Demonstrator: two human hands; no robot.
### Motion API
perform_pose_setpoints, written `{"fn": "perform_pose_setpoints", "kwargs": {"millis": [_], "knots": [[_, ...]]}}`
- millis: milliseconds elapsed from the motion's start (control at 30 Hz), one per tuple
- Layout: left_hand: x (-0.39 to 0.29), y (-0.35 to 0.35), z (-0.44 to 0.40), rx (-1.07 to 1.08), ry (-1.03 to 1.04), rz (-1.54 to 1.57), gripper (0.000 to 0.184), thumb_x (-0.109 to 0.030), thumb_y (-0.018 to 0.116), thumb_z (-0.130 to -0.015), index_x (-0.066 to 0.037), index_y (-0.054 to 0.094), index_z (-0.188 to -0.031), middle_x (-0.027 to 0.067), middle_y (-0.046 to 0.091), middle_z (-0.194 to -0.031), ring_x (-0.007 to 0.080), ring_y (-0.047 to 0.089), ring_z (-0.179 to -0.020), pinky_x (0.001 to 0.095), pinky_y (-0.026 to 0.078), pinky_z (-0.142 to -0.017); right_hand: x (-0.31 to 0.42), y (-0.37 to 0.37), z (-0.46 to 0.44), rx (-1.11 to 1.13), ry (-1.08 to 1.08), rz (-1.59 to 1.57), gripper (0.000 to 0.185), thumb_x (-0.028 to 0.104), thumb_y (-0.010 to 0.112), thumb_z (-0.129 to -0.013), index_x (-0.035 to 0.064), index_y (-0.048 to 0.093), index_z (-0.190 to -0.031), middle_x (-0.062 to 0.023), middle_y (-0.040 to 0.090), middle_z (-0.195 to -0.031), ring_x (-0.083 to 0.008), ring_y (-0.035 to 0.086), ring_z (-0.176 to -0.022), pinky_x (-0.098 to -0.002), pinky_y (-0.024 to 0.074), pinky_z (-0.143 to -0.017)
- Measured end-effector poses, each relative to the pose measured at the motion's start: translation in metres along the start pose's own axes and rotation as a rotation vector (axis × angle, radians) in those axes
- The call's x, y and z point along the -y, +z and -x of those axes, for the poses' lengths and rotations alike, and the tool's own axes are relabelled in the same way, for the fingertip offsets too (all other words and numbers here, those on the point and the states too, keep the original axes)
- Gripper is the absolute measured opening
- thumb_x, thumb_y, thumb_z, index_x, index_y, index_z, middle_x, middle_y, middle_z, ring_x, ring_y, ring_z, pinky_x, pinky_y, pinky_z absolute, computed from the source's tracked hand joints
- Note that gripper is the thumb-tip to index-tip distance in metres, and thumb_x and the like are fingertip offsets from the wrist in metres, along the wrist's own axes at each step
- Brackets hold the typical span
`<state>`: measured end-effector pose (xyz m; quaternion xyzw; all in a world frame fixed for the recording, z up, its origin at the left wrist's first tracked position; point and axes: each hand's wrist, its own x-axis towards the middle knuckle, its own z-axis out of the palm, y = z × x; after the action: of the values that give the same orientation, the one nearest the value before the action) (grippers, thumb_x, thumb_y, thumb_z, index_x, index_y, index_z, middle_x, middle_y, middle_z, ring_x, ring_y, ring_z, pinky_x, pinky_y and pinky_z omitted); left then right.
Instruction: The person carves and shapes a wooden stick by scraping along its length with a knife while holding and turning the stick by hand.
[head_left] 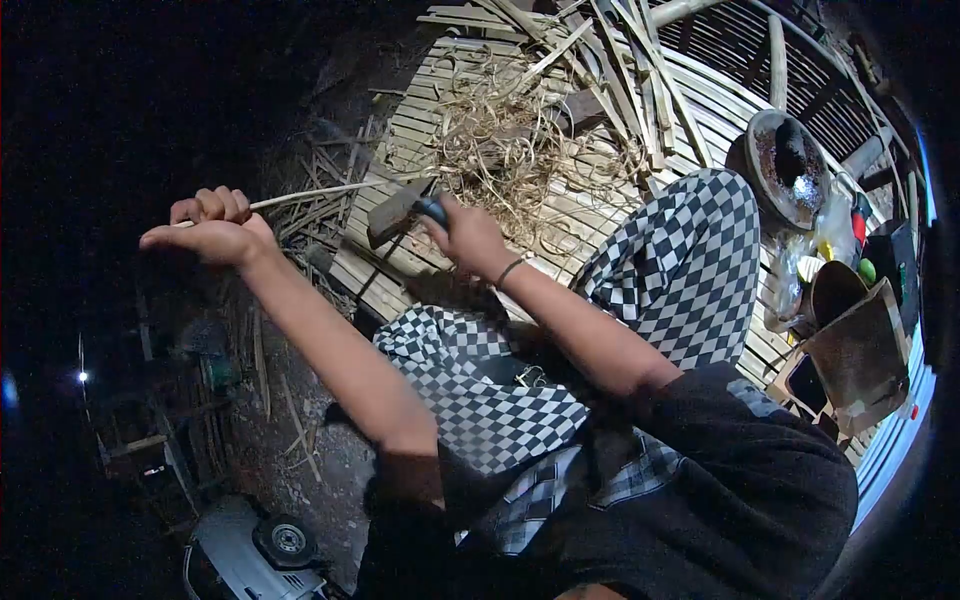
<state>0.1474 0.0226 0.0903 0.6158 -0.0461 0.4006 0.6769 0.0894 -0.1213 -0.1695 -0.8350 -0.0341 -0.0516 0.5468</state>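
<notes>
My left hand (pixel 218 226) is stretched out to the left, its fingers curled round one end of a thin bamboo strip (pixel 318 191). From there the strip runs right, to the blade of a broad, cleaver-like knife (pixel 392 214). My right hand (pixel 472 238) grips this knife by its dark handle. Strip and blade meet or overlap near the knife's upper edge; exactly how they touch I cannot tell. Just beyond the knife, a tangle of curled bamboo shavings (pixel 500 150) covers part of the slatted bamboo platform (pixel 405 140).
Long split bamboo pieces (pixel 635 75) lie at the far side. A round bowl-like container (pixel 787 165) and plastic bags (pixel 790 275) sit to the right. Cut strips (pixel 325 185) litter the ground left of the platform. A vehicle (pixel 250 550) stands at lower left.
</notes>
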Motion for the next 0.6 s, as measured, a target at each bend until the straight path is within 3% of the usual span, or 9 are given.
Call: {"fn": "perform_pose_setpoints", "kwargs": {"millis": [100,233,300,433,500,533,600], "knots": [[-0.008,-0.003,0.003,0.021,-0.015,0.074,0.068,-0.082,0.019,-0.086,-0.018,0.017,-0.064,-0.0047,0.015,-0.05,0.0083,0.009,-0.045,0.0279,0.005,-0.043,-0.035,0.009,-0.012,0.01,0.155,0.019,0.043,0.042,0.059,-0.092,0.0003,0.058,-0.098,-0.0258,0.065,-0.073,-0.0453,0.065,-0.07,-0.0543,0.0521,-0.064],[-0.002,-0.004,-0.002,0.023,0.021,0.015,0.069,-0.082,0.018,-0.086,-0.017,0.017,-0.064,-0.0044,0.014,-0.05,0.0084,0.009,-0.045,0.0282,0.006,-0.042,-0.018,-0.001,-0.009,-0.013,0.094,0.073,0.041,0.04,0.06,-0.091,-0.0003,0.058,-0.094,-0.0261,0.064,-0.071,-0.0455,0.065,-0.069,-0.0537,0.0522,-0.065],[0.004,-0.003,-0.004,0.025,-0.001,0.032,0.069,-0.083,0.018,-0.086,-0.018,0.017,-0.062,-0.0044,0.015,-0.049,0.0081,0.01,-0.044,0.0283,0.006,-0.042,0.01,-0.013,0.005,0.043,0.046,0.007,0.038,0.04,0.058,-0.093,0.0039,0.057,-0.105,-0.0263,0.064,-0.077,-0.0454,0.064,-0.075,-0.0544,0.0506,-0.07],[0.004,0.003,-0.005,0.061,-0.014,0.024,0.069,-0.082,0.019,-0.086,-0.018,0.017,-0.061,-0.0041,0.016,-0.049,0.0078,0.01,-0.044,0.028,0.006,-0.042,0.015,-0.012,0.004,0.051,-0.035,0.009,0.034,0.038,0.059,-0.092,0.0048,0.052,-0.099,-0.0235,0.063,-0.07,-0.0457,0.062,-0.066,-0.0544,0.0496,-0.06],[-0.003,0.004,-0.002,0.104,-0.015,0.053,0.07,-0.083,0.02,-0.085,-0.017,0.018,-0.061,-0.0043,0.016,-0.048,0.0079,0.009,-0.044,0.0274,0.006,-0.042,-0.023,0.015,0.002,0.007,0.049,0.05,0.043,0.042,0.057,-0.093,0.0022,0.052,-0.107,-0.0238,0.065,-0.077,-0.0442,0.065,-0.072,-0.0535,0.0512,-0.065],[-0.005,0.002,0.0,0.103,-0.007,0.055,0.07,-0.083,0.02,-0.085,-0.017,0.018,-0.061,-0.0043,0.016,-0.048,0.0079,0.009,-0.044,0.0274,0.006,-0.042,-0.03,0.01,-0.004,0.06,0.231,0.057,0.044,0.042,0.057,-0.093,0.0007,0.052,-0.107,-0.0252,0.066,-0.084,-0.0435,0.066,-0.078,-0.0535,0.0519,-0.069],[-0.005,-0.001,0.003,0.101,0.028,0.026,0.071,-0.084,0.022,-0.084,-0.017,0.019,-0.06,-0.0047,0.016,-0.048,0.0078,0.009,-0.044,0.0268,0.006,-0.042,-0.041,0.006,-0.005,0.079,0.203,0.086,0.044,0.041,0.057,-0.092,-0.0002,0.052,-0.106,-0.0262,0.066,-0.087,-0.0437,0.066,-0.081,-0.0535,0.0521,-0.071]]}}
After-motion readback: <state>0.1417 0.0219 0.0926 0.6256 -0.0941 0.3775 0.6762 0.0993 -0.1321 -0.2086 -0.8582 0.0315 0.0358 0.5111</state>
